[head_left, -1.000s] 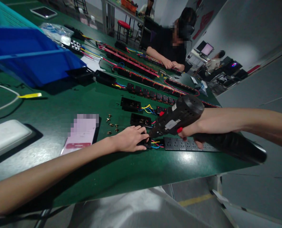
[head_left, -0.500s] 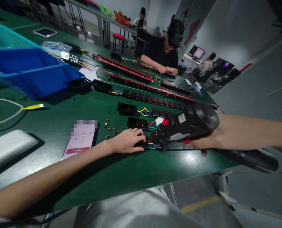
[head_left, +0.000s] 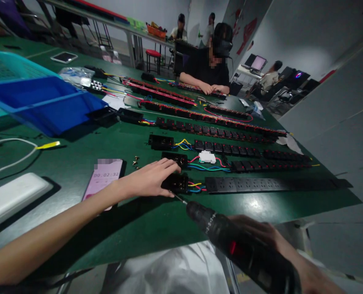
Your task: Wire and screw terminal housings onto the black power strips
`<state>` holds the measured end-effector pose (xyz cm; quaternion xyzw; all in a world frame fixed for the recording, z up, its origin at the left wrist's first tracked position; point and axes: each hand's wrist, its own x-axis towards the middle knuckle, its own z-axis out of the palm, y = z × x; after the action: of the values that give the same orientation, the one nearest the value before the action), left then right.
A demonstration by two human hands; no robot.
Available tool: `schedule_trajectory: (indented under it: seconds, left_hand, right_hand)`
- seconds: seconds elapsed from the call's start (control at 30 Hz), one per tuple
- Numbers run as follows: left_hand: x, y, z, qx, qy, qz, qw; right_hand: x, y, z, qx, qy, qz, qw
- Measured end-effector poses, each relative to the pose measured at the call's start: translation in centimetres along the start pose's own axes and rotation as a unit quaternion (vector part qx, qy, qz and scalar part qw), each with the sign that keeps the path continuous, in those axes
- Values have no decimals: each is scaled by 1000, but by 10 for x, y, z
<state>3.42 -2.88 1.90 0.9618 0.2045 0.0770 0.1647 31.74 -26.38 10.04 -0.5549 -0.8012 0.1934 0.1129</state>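
Observation:
My left hand [head_left: 152,177] straddles the end of a black plastic box [head_left: 181,183], thumb at its near edge and fingers toward its far side. Coloured wires [head_left: 196,187] run from this box to a long black power strip [head_left: 245,185]. In my right hand [head_left: 261,232] is a black cordless drill [head_left: 230,237], its thin bit pointing at the near edge of the box, close to my left thumb. Just behind lies a second open box [head_left: 183,160], wired through a white breaker [head_left: 207,157] to another strip. Small brass-coloured screws [head_left: 135,160] lie beyond my left wrist.
More socket strips [head_left: 212,130] lie in rows farther back. A phone [head_left: 103,177] and a white block [head_left: 19,200] are at the left, near a blue bin [head_left: 47,106] and a yellow-tagged cable [head_left: 48,145]. A co-worker [head_left: 207,67] sits across the green table [head_left: 132,232].
My right hand has swung the drill from above the strips down toward me, and its bit now points at the box. My left hand has shifted slightly left.

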Motion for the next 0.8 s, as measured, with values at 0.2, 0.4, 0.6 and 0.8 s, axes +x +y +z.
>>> schedule_trajectory:
  seconds: [0.2, 0.4, 0.6, 0.8]
  left_hand:
    - [-42, -23, -19, 0, 33, -56, 998]
    - [-70, -22, -21, 36, 63, -174, 982]
    - [-76, -43, 11, 136, 43, -212, 967]
    - [-70, -40, 11, 149, 15, -219, 964]
  right_hand:
    - [15, 13, 48, 65, -74, -59, 993]
    - [32, 22, 69, -92, -91, -116, 985]
    - [45, 22, 92, -194, 23, -175, 965]
    - [61, 18, 108, -201, 7, -162, 966]
